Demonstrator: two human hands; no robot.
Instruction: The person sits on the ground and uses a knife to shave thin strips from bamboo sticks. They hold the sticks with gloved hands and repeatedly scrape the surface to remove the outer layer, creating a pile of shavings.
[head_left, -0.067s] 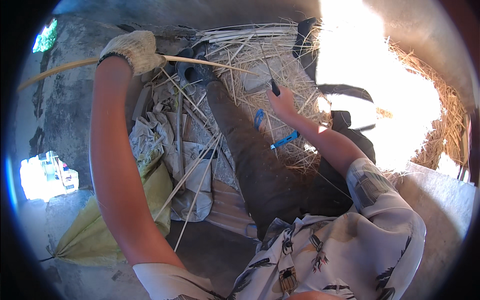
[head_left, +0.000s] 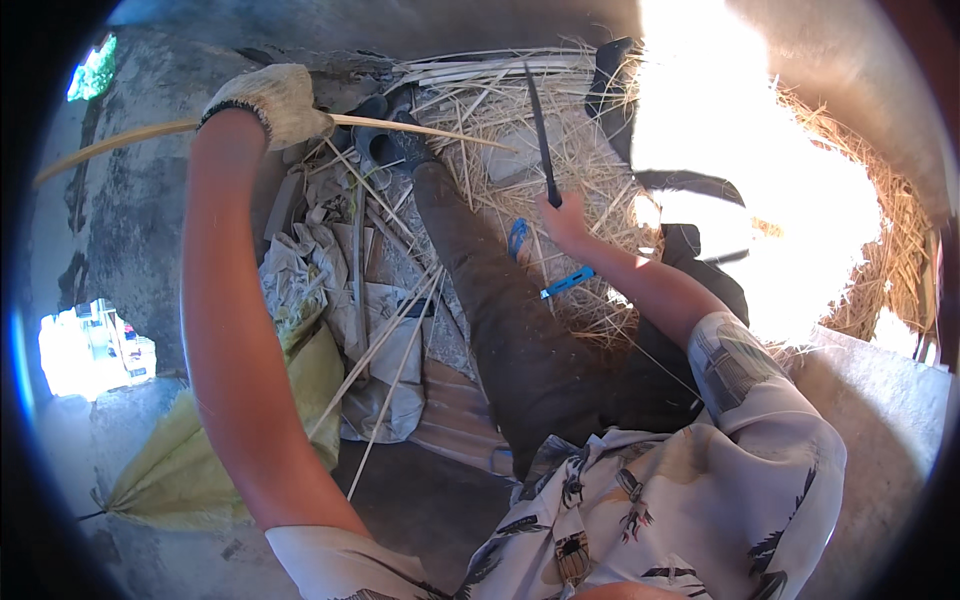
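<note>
Bamboo strip, long and thin, sits in the gloved left hand, whose grip is shut tight around it, up high over the torn paper. The bare right hand has its grip closed on a dark knife, blade pointing up above the straw.

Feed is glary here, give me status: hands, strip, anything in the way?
Left hand, gloved, grips the long strip. Right hand, bare, holds the dark blade upright. Straw pile and outstretched leg underneath.
</note>
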